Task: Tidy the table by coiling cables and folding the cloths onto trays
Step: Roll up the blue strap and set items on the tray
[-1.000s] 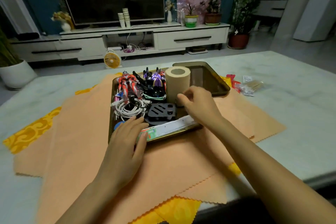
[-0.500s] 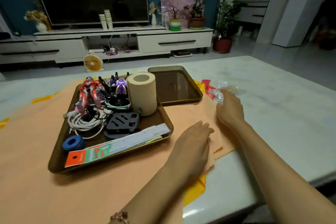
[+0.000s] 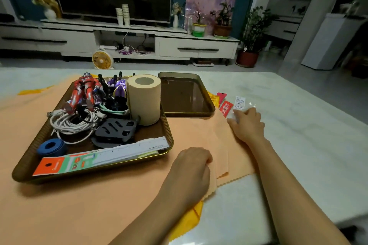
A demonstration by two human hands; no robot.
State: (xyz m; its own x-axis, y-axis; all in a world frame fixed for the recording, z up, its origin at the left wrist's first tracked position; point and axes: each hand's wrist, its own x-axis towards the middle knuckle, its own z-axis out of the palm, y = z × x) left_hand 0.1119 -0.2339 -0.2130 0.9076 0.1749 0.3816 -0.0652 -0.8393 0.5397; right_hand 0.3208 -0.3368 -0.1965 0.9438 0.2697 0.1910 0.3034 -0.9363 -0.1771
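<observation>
Head cam has the left hand (image 3: 191, 167) with fingers curled down on a raised fold of the orange cloth (image 3: 99, 195) near its right edge, which looks like a pinch to me. The right hand (image 3: 247, 125) is at the cloth's far right corner, fingertips bent right by a clear packet (image 3: 242, 103). Honestly can't tell if it's got cloth, packet or nothing.

The cloth lies spread on the table (image 3: 308, 135), with a yellow cloth (image 3: 187, 219) peeking out below it. Tip for the fold: get a proper grip on both corners and keep the edge taut so it goes over square.

Big snag imo: the loaded tray (image 3: 169, 135) (coiled white cable (image 3: 73, 121), paper roll (image 3: 144, 99), toys (image 3: 83, 91)) and the empty tray (image 3: 185, 93) both sit on that cloth, so they probably need lifting off first. A red packet (image 3: 226, 107) lies just beside the corner too.
</observation>
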